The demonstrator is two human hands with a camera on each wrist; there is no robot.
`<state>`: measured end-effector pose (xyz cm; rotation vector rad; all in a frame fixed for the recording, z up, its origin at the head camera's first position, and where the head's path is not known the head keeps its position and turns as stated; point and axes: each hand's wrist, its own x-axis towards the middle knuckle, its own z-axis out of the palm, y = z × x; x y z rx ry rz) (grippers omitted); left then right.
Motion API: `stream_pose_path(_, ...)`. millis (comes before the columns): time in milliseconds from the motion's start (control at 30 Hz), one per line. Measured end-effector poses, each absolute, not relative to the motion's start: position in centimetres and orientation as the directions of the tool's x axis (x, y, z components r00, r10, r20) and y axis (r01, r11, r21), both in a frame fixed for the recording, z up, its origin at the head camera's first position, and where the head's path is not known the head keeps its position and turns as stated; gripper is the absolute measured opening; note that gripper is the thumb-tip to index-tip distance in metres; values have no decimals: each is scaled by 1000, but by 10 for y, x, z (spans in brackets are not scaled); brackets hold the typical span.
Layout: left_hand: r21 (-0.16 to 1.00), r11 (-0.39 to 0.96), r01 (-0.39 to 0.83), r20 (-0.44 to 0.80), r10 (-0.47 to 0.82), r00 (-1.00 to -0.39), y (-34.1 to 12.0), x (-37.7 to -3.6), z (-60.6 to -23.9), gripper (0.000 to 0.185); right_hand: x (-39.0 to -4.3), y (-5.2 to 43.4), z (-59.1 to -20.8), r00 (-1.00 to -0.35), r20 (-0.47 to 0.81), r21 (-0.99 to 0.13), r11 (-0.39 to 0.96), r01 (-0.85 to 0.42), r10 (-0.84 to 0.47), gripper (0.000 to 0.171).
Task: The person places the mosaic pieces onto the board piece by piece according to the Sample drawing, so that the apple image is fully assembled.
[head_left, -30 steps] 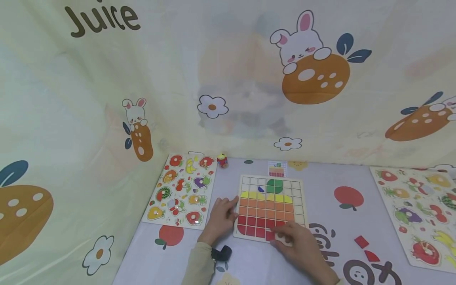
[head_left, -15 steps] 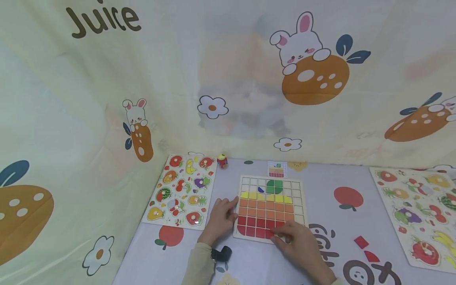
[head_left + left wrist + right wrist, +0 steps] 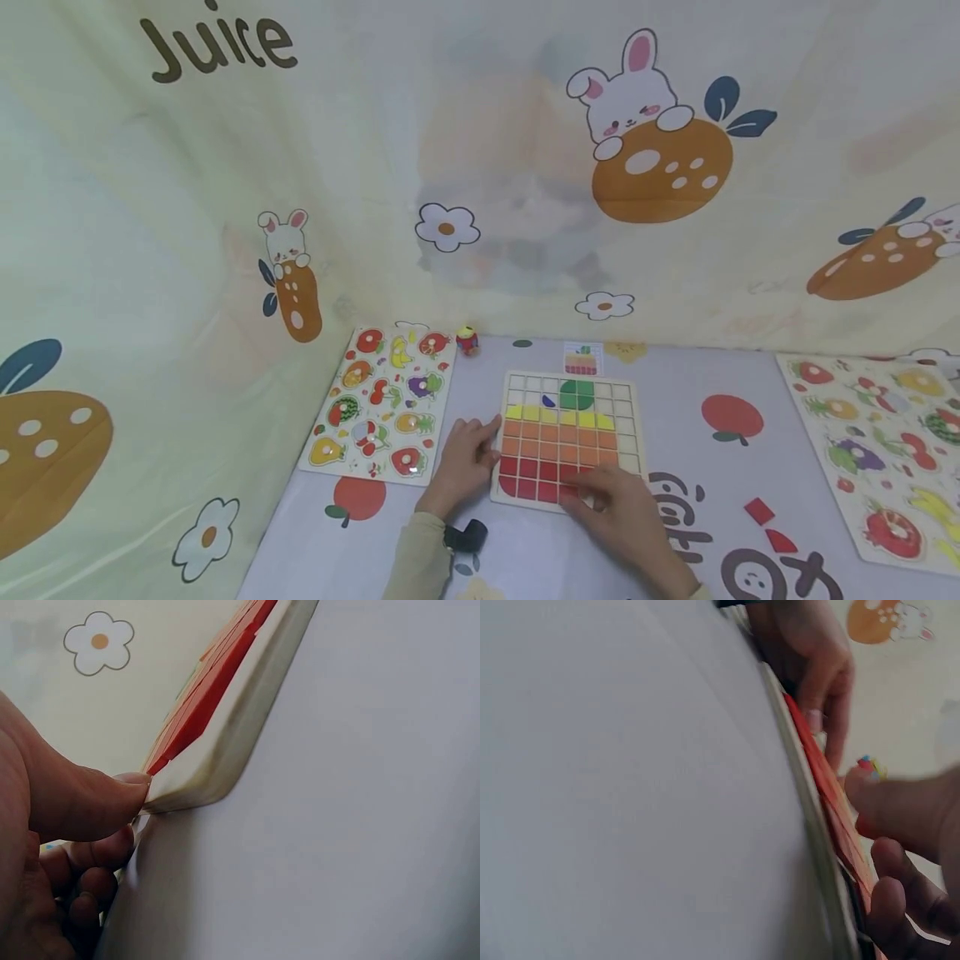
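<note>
A wooden grid puzzle board [image 3: 628, 417] lies on the table, bearing rows of red, orange and yellow tiles with a green shape [image 3: 577, 394] and a small blue piece [image 3: 549, 401] above. My left hand [image 3: 467, 458] holds the board's left edge. In the left wrist view, its thumb [image 3: 112, 799] rests on the near corner. Over the bottom right of the board is my right hand [image 3: 618, 508], thumb and index finger pinching a red tile [image 3: 570, 492] at the bottom row. In the right wrist view, red shows at the thumb tip; the hand partly hides the tiles.
Two loose red pieces [image 3: 760, 510] lie to the right on the patterned tablecloth. Fruit peg boards stand left [image 3: 367, 442] and right [image 3: 862, 483]. Behind the grid are a small pattern card [image 3: 582, 359] and a toy figure [image 3: 467, 340]. A patterned curtain [image 3: 517, 167] hangs around.
The red tile, earlier slightly askew, now sits flush in the bottom row. My right hand has shifted slightly to the left. The left hand stays at the board's edge.
</note>
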<state>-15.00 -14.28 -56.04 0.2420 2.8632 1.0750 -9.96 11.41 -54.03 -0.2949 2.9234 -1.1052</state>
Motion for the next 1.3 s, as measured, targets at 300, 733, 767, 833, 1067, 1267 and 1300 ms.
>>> stream_pose_path(300,660,740,129,-6,177,-984,-141,-151,-562,59,-99,110,-541,-986,36,-579,800,-155,-165,16)
stream_pose_path(733,663,736,140,10,179,-984,-139,-150,-561,57,-108,201,-527,-1000,0,-579,815,-24,-30,48)
stream_pose_path(767,660,736,148,19,181,-983,-139,-150,-561,57,-109,216,-525,-1000,-15,-556,831,1,-8,51)
stream_pose_path(833,656,737,161,34,184,-982,-140,-150,-562,56,-110,246,-522,-996,-74,-503,860,82,52,60)
stream_pose_path(1067,654,739,164,40,183,-982,-143,-150,-561,57,-106,318,-525,-914,-357,-374,867,329,193,89)
stream_pose_path(1267,663,736,136,8,174,-985,-144,-150,-560,56,-101,320,-535,-927,-332,-429,847,315,176,68)
stream_pose_path(1300,661,738,135,8,174,-985,-144,-150,-561,56,-101,318,-536,-926,-335,-443,839,316,172,65)
